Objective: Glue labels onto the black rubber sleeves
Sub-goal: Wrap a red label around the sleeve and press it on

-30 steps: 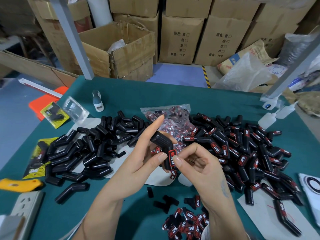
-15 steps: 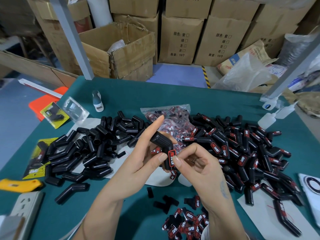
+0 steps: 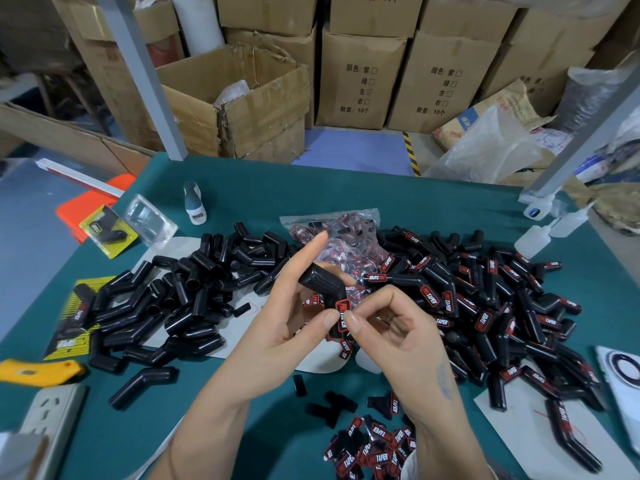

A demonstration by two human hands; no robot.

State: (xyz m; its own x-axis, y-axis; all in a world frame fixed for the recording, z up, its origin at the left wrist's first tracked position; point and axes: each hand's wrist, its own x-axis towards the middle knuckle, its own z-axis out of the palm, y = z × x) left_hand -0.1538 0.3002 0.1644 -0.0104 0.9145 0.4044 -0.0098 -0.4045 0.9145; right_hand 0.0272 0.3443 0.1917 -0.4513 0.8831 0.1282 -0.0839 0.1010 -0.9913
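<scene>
Okay so here's where I'm at: my left hand (image 3: 277, 327) has the bent black sleeve (image 3: 323, 285) up off the table (image 3: 346, 195), thumb pressed on the lower leg from the front and the other fingers mostly behind it, with the index finger sticking straight up and doing nothing. My right hand (image 3: 398, 327) is pinching in at the red and black label (image 3: 341, 315) on that same leg, thumb tip right on it and the rest of the fingers curled in.

Handling-wise, I'd guess this sleeve weighs next to nothing and it's soft rubber, so it'll squash if I clamp down. Looks matte, so probably not slippery. Best place to hold is where I've got it, around the elbow and the back of the leg, so the label face stays free. The label looks small and bendy, and I'd guess the glue is still wet, so it could skate sideways. I'd press flat and straight down, not rub.

Unlabelled sleeves (image 3: 180, 299) are heaped on the left, finished ones (image 3: 502, 306) are piled on the right, and loose labels (image 3: 374, 452) sit near my right wrist. A bag of labels (image 3: 346, 230) lies behind my hands, and the glue bottles (image 3: 533, 240) are way off to the right.
</scene>
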